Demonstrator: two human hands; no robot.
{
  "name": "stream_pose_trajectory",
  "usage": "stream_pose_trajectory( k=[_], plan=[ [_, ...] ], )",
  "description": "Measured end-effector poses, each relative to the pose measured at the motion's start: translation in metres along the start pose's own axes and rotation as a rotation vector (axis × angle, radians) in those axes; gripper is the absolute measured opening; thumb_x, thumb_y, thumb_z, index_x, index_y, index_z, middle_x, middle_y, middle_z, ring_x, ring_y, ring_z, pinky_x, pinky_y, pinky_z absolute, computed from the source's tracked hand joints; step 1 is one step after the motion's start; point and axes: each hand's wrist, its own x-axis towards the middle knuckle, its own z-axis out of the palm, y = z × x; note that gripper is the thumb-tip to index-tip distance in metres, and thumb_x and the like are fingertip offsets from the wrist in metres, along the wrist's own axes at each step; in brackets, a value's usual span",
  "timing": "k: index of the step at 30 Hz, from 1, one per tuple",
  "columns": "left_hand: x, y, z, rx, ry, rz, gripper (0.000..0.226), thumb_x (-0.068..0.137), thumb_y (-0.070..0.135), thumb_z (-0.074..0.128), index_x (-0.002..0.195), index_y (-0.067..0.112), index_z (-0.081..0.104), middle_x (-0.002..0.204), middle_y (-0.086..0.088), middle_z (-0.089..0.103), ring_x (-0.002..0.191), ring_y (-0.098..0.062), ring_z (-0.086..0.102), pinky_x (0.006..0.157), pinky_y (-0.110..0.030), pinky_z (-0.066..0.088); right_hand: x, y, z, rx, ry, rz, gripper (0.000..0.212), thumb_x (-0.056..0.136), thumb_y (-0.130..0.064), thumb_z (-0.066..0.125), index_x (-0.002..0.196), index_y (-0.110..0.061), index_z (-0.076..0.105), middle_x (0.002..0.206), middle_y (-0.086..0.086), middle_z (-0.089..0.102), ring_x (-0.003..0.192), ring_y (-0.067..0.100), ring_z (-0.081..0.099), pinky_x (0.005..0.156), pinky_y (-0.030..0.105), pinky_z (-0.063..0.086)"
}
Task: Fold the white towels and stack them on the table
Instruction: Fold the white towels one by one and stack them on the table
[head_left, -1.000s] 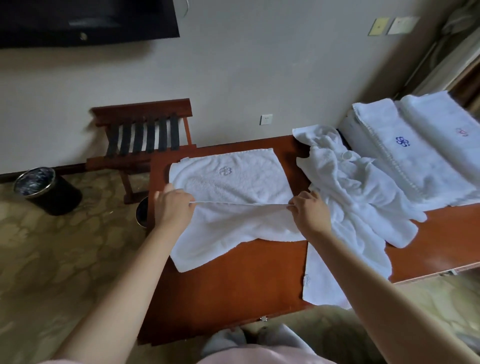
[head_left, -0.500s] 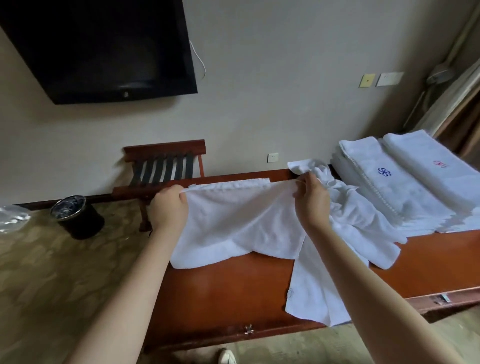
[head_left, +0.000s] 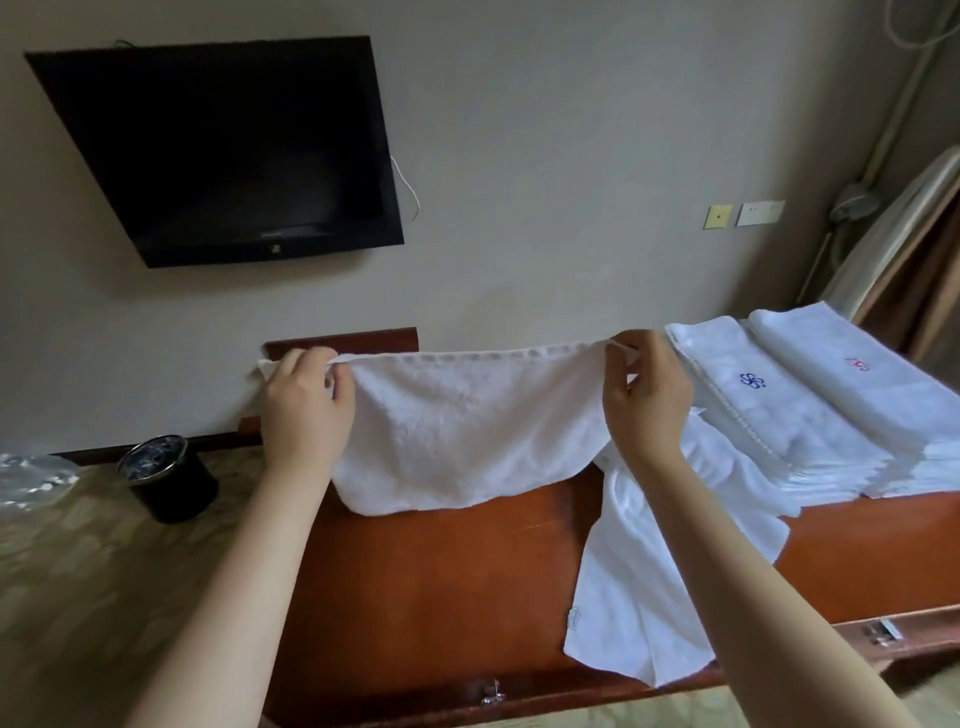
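A white towel (head_left: 467, 431) hangs stretched in the air above the brown wooden table (head_left: 441, 597). My left hand (head_left: 306, 410) pinches its top left corner and my right hand (head_left: 644, 400) pinches its top right corner. The towel's lower edge droops to the tabletop. To the right lies a heap of loose white towels (head_left: 649, 571), part of it hanging over the front edge. Behind that, folded towels are stacked: one with a blue emblem (head_left: 769, 405) and one with a red emblem (head_left: 852, 374).
A black television (head_left: 223, 150) hangs on the wall. A wooden luggage rack (head_left: 343, 343) stands behind the towel, mostly hidden. A black bin (head_left: 166, 478) sits on the patterned floor to the left, and curtains (head_left: 909, 249) hang at the far right.
Both hands have raised the towel's edge from low over the table to up in front of the wall. The camera has tilted upward, bringing the whole television into sight.
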Motion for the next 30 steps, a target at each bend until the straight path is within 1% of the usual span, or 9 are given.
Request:
stream_pose_trajectory(
  k=[3, 7, 10, 13, 17, 20, 23, 27, 30],
  plan=[
    [-0.016, -0.012, 0.018, 0.022, -0.153, -0.037, 0.01, 0.086, -0.002, 0.057, 0.088, -0.005, 0.067, 0.081, -0.022, 0.062, 0.072, -0.039, 0.058, 0.061, -0.037, 0.041, -0.015, 0.022, 0.016, -0.091, -0.095, 0.046, 0.007, 0.092, -0.013, 0.057, 0.09, -0.012, 0.063, 0.085, -0.002, 0.065, 0.074, 0.022, 0.061, 0.065, 0.037, 0.048],
    [-0.031, -0.034, 0.053, 0.065, -0.363, -0.116, 0.018, 0.094, 0.005, 0.05, 0.094, -0.004, 0.066, 0.089, -0.019, 0.063, 0.079, -0.034, 0.06, 0.065, -0.033, 0.043, -0.029, 0.056, 0.047, -0.227, -0.197, 0.085, 0.007, 0.092, -0.015, 0.059, 0.09, -0.011, 0.064, 0.086, 0.005, 0.068, 0.074, 0.032, 0.063, 0.061, 0.036, 0.045],
    [-0.03, -0.055, 0.086, 0.105, -0.512, -0.16, 0.02, 0.094, 0.006, 0.045, 0.088, -0.002, 0.061, 0.087, -0.018, 0.06, 0.08, -0.037, 0.056, 0.068, -0.041, 0.048, -0.03, 0.076, 0.075, -0.29, -0.251, 0.098, 0.005, 0.091, -0.014, 0.061, 0.09, -0.01, 0.064, 0.084, 0.006, 0.068, 0.069, 0.032, 0.063, 0.056, 0.03, 0.037],
    [-0.027, -0.077, 0.122, 0.129, -0.633, -0.173, 0.017, 0.092, 0.006, 0.045, 0.082, -0.001, 0.057, 0.083, -0.018, 0.058, 0.077, -0.038, 0.056, 0.07, -0.043, 0.045, -0.03, 0.093, 0.105, -0.354, -0.331, 0.159, 0.004, 0.09, -0.016, 0.061, 0.09, -0.012, 0.063, 0.083, 0.003, 0.066, 0.072, 0.029, 0.063, 0.056, 0.028, 0.033],
    [-0.032, -0.106, 0.168, 0.203, -0.773, -0.161, 0.02, 0.098, 0.019, 0.043, 0.094, 0.005, 0.056, 0.091, -0.012, 0.061, 0.081, -0.031, 0.06, 0.069, -0.04, 0.051, -0.031, 0.117, 0.141, -0.414, -0.4, 0.193, 0.004, 0.089, -0.018, 0.063, 0.091, -0.014, 0.062, 0.083, 0.003, 0.067, 0.072, 0.028, 0.063, 0.056, 0.027, 0.032],
    [-0.027, -0.12, 0.194, 0.265, -0.805, -0.158, 0.019, 0.099, 0.023, 0.042, 0.095, 0.009, 0.056, 0.092, -0.009, 0.062, 0.08, -0.028, 0.061, 0.062, -0.035, 0.051, -0.026, 0.129, 0.164, -0.451, -0.467, 0.198, 0.006, 0.091, -0.02, 0.061, 0.092, -0.014, 0.062, 0.084, 0.002, 0.066, 0.072, 0.028, 0.061, 0.055, 0.027, 0.029],
    [-0.019, -0.127, 0.213, 0.279, -0.808, -0.168, 0.017, 0.097, 0.021, 0.044, 0.094, 0.009, 0.056, 0.091, -0.01, 0.061, 0.08, -0.03, 0.061, 0.056, -0.031, 0.041, -0.022, 0.138, 0.183, -0.462, -0.507, 0.21, 0.007, 0.091, -0.021, 0.06, 0.091, -0.014, 0.061, 0.085, 0.002, 0.065, 0.071, 0.026, 0.06, 0.054, 0.027, 0.03],
    [-0.013, -0.136, 0.233, 0.29, -0.829, -0.184, 0.016, 0.096, 0.021, 0.045, 0.094, 0.01, 0.058, 0.089, -0.008, 0.062, 0.078, -0.028, 0.06, 0.056, -0.03, 0.041, -0.022, 0.15, 0.201, -0.458, -0.519, 0.235, 0.006, 0.09, -0.018, 0.061, 0.091, -0.012, 0.06, 0.087, 0.001, 0.065, 0.072, 0.026, 0.059, 0.055, 0.027, 0.029],
    [-0.008, -0.139, 0.24, 0.277, -0.775, -0.2, 0.017, 0.095, 0.019, 0.047, 0.091, 0.008, 0.058, 0.084, -0.01, 0.06, 0.072, -0.028, 0.057, 0.052, -0.029, 0.037, -0.014, 0.154, 0.21, -0.434, -0.486, 0.195, 0.005, 0.088, -0.015, 0.063, 0.088, -0.011, 0.06, 0.084, 0.001, 0.064, 0.067, 0.026, 0.058, 0.054, 0.026, 0.03]
  ],
)
